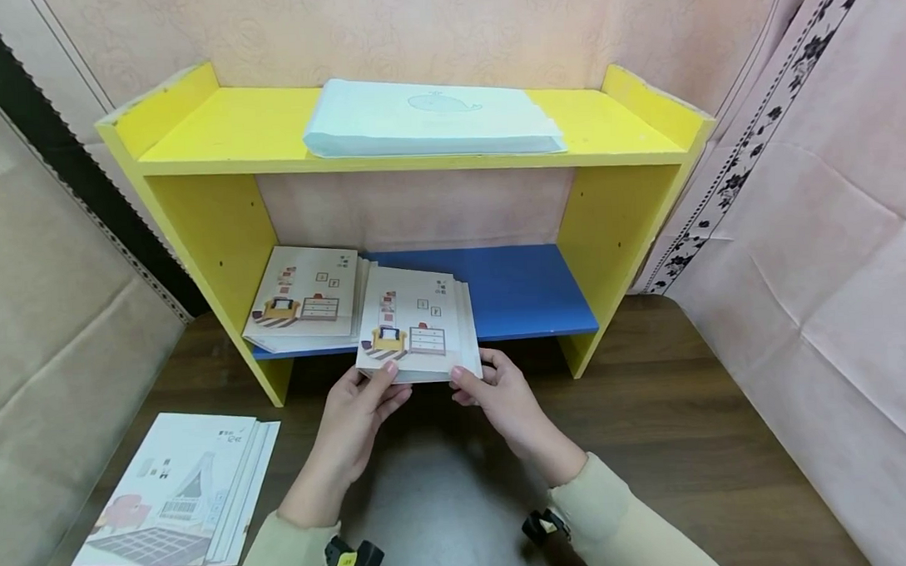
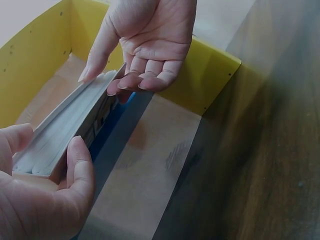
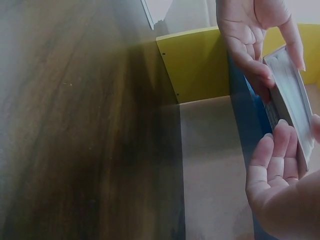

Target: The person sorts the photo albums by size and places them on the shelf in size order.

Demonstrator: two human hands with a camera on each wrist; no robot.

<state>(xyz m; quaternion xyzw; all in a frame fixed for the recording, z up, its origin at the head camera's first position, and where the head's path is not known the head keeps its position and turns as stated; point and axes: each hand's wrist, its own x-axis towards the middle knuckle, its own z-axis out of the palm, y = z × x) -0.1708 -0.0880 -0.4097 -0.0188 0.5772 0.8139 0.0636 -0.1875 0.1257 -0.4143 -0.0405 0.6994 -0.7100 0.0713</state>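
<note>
held booklet stack (image 1: 417,317), one: located at the front of the blue board (image 1: 525,314), its near edge jutting out past the board's front; whether its far part rests on the board cannot be told. it lies straight ahead of the fingers, its near edge running crosswise from hand to hand, its cover print reading away from the person into the unit; foreshortening leaves its long axis uncertain. hands, two: left hand (image 1: 356,424) at the near left corner, right hand (image 1: 505,402) at the near right corner; each pinches the stack, thumb above and fingers below. neither is plainly nearer to it, though the left hand is the nearer to the shelved booklet stack (image 1: 304,296), one, which lies in the left end of the lower compartment. the held stack stands immediately right of that one and overlaps its right edge in the head view; contact between them cannot be told. open board remains to its right. table booklet stack (image 1: 168,497), one: laid flat and fanned, left of the left hand. booklets per stack: too closely layered to count. yellow shelf unit (image 1: 631,227), one. pale blue packet (image 1: 432,117) bearing a whale drawing, one, on the top shelf. black wrist devices (image 1: 355,559), two, one at each cuff.
</note>
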